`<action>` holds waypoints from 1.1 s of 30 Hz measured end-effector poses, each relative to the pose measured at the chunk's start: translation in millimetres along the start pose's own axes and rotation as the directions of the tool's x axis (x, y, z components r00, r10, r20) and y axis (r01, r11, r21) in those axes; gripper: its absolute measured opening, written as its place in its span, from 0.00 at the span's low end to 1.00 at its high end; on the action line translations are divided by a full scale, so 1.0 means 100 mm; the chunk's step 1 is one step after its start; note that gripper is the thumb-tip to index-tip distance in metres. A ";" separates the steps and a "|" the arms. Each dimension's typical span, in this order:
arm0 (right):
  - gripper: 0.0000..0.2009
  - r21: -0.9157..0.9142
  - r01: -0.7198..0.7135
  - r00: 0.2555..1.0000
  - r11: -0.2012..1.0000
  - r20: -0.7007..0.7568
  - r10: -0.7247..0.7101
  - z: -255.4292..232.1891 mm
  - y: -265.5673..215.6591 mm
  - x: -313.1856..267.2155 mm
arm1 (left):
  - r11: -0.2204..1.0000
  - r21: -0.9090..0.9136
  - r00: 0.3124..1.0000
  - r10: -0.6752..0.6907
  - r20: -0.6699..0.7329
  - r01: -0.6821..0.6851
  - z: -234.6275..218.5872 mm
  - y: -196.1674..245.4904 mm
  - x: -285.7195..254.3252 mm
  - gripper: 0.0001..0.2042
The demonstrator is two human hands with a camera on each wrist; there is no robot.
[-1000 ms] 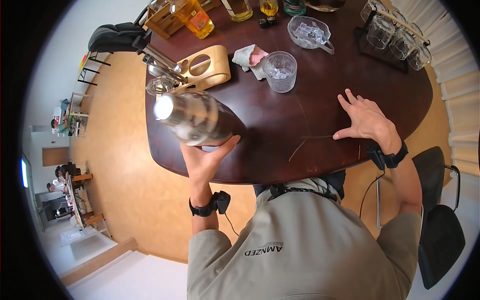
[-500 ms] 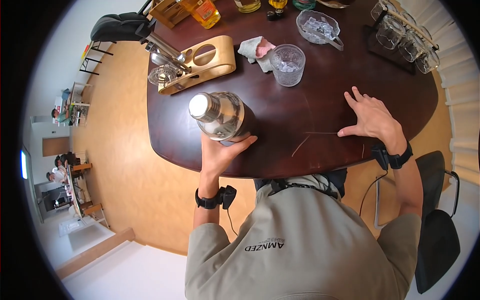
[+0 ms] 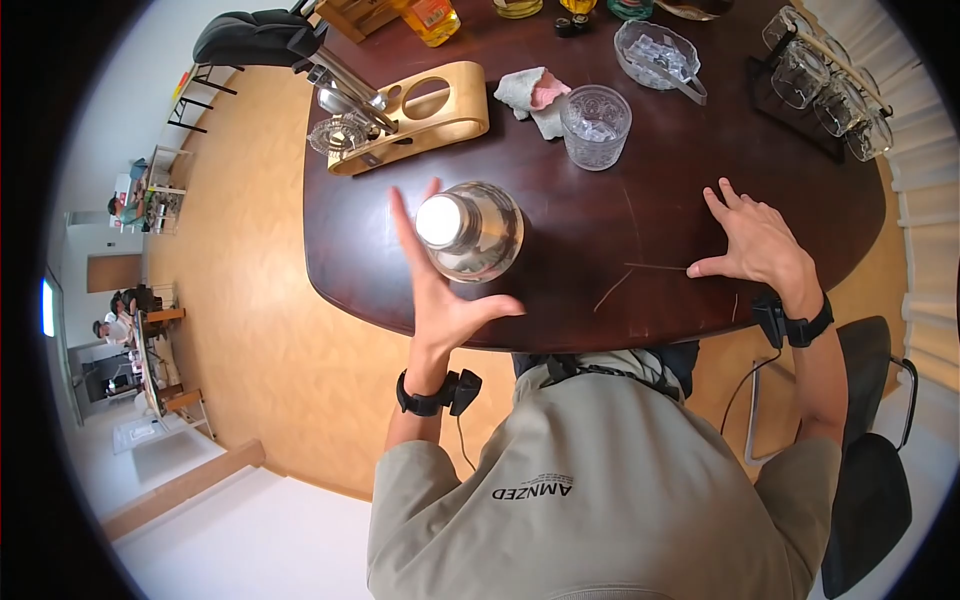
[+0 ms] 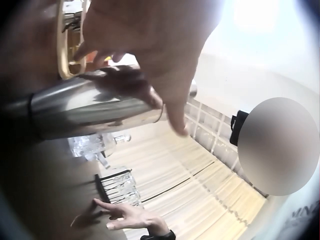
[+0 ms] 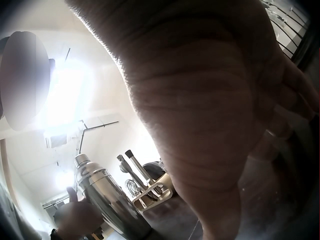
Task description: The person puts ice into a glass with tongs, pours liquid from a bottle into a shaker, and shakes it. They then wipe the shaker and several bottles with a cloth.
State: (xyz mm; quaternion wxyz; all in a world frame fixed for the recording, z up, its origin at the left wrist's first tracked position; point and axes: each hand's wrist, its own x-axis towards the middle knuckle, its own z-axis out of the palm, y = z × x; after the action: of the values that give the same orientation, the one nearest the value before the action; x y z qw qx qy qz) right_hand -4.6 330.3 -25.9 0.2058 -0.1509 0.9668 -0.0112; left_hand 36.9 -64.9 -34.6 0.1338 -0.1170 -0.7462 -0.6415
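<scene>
A shiny metal cocktail shaker (image 3: 482, 235) with a capped top stands upright on the dark wooden table, near its front left edge. Beside it my left hand (image 3: 440, 300) is spread wide, thumb and fingers straight and apart from its body; the left wrist view shows the palm over the shaker's upper part (image 4: 100, 102). My right hand (image 3: 757, 245) rests on the table at the right, fingers extended, holding nothing. A cut-glass tumbler (image 3: 596, 145) with ice stands between and beyond the hands.
Behind the shaker is a wooden bar-tool stand (image 3: 470, 110) with a strainer (image 3: 338, 135). A folded cloth (image 3: 530, 95) lies by the tumbler. Farther back are an ice bowl (image 3: 655, 50) with tongs, several bottles (image 3: 432, 18), and a rack of glasses (image 3: 840, 100) at right.
The shaker came to the right and down in my left hand, and the hand has since let go and spread its fingers. My right hand keeps its place on the table.
</scene>
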 end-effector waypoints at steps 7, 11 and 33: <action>0.64 -0.011 0.014 1.000 1.000 -0.025 -0.015 0.03 0.01 -0.01 | 0.998 0.036 0.998 0.053 0.036 -0.054 0.01 0.26 0.28 0.69; 0.64 -0.007 0.019 0.998 1.000 -0.053 -0.019 0.07 0.02 -0.03 | 0.994 0.109 0.999 0.015 0.051 -0.021 0.08 0.19 0.29 0.49; 0.66 0.074 -0.029 1.000 0.997 -0.010 0.030 0.06 0.01 -0.01 | 0.984 -0.142 0.988 -0.084 0.132 0.103 0.03 -0.03 0.24 0.68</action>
State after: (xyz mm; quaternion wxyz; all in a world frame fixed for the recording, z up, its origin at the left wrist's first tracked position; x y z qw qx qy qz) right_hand -1.4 332.3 -31.1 0.2060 -0.1288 0.9690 -0.0448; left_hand 13.5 -62.0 -29.3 0.0473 -0.1314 -0.7080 -0.6923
